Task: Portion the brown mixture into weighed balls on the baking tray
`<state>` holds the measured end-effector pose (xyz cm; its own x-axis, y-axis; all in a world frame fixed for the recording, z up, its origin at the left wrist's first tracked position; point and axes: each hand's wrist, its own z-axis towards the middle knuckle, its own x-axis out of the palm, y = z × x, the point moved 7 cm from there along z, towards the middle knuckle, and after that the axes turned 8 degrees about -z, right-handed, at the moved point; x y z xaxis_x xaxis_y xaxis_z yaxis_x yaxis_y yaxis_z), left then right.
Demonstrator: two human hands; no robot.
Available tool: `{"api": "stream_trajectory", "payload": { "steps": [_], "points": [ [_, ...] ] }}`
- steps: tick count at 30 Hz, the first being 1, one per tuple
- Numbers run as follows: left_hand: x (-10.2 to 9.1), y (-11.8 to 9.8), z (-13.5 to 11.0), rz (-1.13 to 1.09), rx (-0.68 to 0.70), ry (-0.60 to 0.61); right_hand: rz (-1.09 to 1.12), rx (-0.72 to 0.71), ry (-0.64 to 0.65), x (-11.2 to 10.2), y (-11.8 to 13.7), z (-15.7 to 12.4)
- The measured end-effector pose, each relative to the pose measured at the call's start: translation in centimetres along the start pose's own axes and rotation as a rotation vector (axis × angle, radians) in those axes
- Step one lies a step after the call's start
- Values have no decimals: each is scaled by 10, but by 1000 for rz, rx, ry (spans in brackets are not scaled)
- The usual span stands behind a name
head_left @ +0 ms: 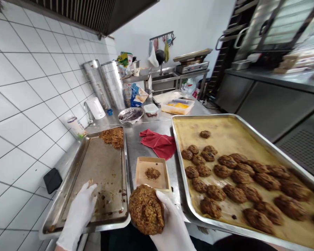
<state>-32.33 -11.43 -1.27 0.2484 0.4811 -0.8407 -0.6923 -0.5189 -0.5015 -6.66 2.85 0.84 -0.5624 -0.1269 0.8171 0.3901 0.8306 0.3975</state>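
My right hand (pixel 172 221), in a white glove, grips a large lump of brown grainy dough (pixel 146 209) at the near edge of the table. My left hand (pixel 80 209), gloved too, is over the near part of a metal tray (pixel 94 177), fingers stretched out, with a crumb on a fingertip. Whether it touches the tray I cannot tell. Scattered crumbs dot this tray, and a heap of loose brown dough (pixel 113 137) lies in its far right corner. Just beyond the held lump stands a cardboard box (pixel 141 174) with a small clump of dough (pixel 152 173) in it.
On the right, a large lined tray (pixel 181 162) carries several brown dough pieces (pixel 242 177). A red cloth (pixel 159 143) lies between the trays. A foil-like round dish (pixel 131 115) and a plastic container (pixel 178 108) stand farther back. A black phone-like object (pixel 52 180) rests at the left wall.
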Motion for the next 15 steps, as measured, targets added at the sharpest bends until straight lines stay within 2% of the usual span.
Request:
{"api": "stream_trajectory", "payload": {
  "steps": [2,3,5,8,11,14,15],
  "points": [
    [-8,-9,0,89,1,-67,29,-17,2,-5,1,-1],
    [-13,-21,-2,77,16,-116,38,-25,3,-7,1,-2],
    [-17,-61,-10,-62,109,-170,27,-67,-16,-11,4,-2],
    [-5,-144,-35,-366,381,-121,-137,-196,-92,-21,12,-5],
    [20,-213,-63,-448,584,-68,-466,-425,-243,-43,29,-19],
    [32,-250,-79,-495,630,-142,-599,-554,-336,-74,44,-37],
    [33,-258,-81,-493,620,-163,-628,-538,-336,-84,47,-41]
  ]
}}
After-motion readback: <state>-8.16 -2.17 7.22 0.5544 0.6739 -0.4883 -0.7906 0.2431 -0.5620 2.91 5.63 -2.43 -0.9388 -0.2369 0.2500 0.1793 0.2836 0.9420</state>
